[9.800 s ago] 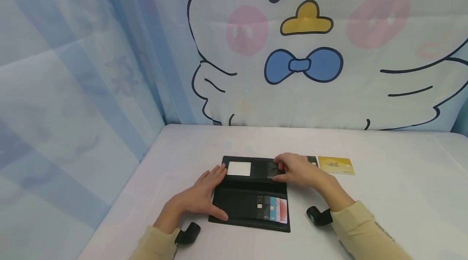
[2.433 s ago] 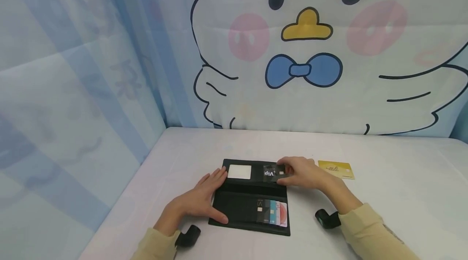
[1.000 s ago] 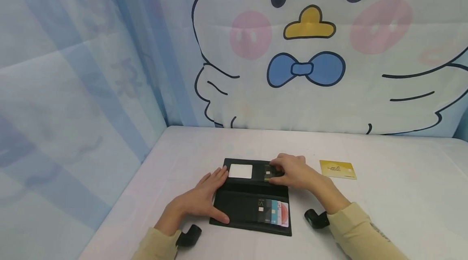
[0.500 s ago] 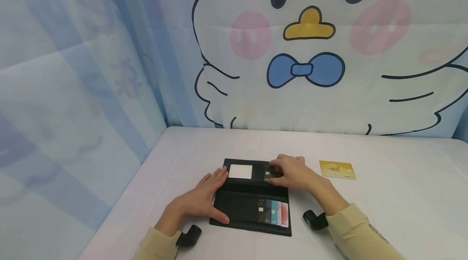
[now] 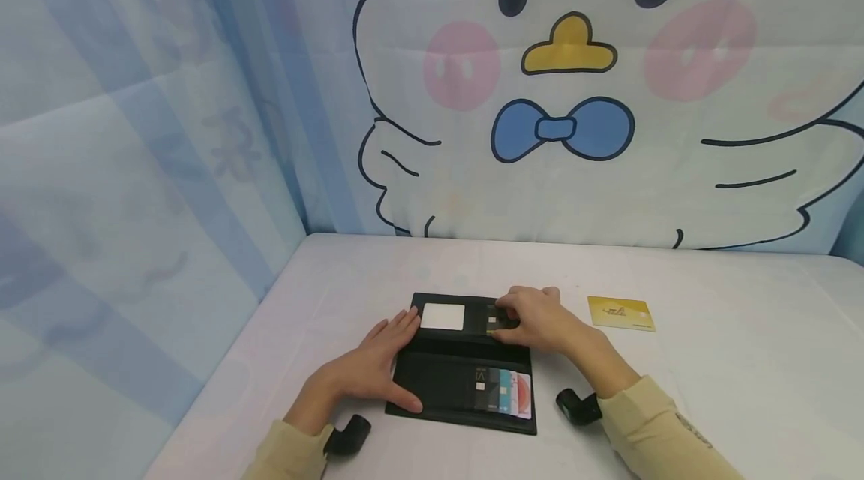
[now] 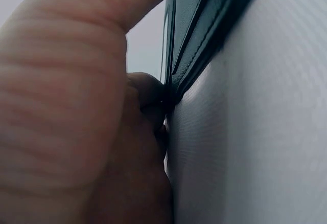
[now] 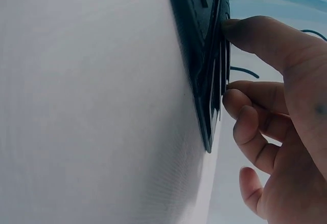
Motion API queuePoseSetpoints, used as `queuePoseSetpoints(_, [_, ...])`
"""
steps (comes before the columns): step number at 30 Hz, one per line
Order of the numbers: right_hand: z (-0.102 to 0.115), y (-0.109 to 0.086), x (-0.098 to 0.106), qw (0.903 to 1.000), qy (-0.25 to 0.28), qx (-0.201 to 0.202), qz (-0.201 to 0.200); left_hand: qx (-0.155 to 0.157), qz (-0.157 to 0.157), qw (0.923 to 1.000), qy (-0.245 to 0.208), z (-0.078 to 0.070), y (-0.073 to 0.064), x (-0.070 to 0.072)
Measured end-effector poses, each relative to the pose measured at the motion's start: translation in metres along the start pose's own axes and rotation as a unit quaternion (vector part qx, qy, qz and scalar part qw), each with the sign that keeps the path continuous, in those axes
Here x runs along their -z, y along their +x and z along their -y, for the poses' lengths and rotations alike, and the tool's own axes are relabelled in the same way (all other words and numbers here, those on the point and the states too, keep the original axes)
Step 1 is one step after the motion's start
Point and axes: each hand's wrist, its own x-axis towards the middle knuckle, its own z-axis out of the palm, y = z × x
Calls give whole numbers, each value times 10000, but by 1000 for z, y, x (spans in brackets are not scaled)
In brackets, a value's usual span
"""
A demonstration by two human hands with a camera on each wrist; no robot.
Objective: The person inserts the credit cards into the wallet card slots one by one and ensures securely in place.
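A black long wallet (image 5: 432, 382) lies unfolded on the table. My left hand (image 5: 364, 367) rests on its left side, fingers spread and straight, thumb at the lower panel. At the upper panel's right end, my right hand (image 5: 540, 319) pinches a dark card (image 5: 491, 320) with a chip between thumb and fingers; much of the card is hidden behind them. In the right wrist view, the thumb and index fingertip press at the edge of the wallet's layers (image 7: 217, 65). Several overlapping bank cards (image 5: 516, 394), dark, blue and pink, sit in the lower panel's pocket.
A gold card (image 5: 621, 313) lies flat on the white tablecloth (image 5: 709, 360), right of the wallet. The wallet's upper panel has a white window (image 5: 442, 316). Behind the table hangs a cartoon-print curtain (image 5: 560, 187). A black wrist camera (image 5: 578, 406) juts from each sleeve.
The dark card beside the gold card is gone from the table. The right hand has moved left onto the upper panel's card since 2.4 s ago; the Vip print is now hidden. Left hand stays put.
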Motion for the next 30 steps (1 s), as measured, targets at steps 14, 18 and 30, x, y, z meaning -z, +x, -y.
queuePoseSetpoints(14, [-15,-14,13,9990,396,-86,-205,-25,-1,10000,-8,0,0,0])
queuePoseSetpoints(18, [-25,-20,15,9989,332,-154,-287,-35,10,10000,-42,-1,-1,1])
queuePoseSetpoints(30, [-57,-42,28,9977,476,-297,-370,-2,4,10000,-77,1,0,0])
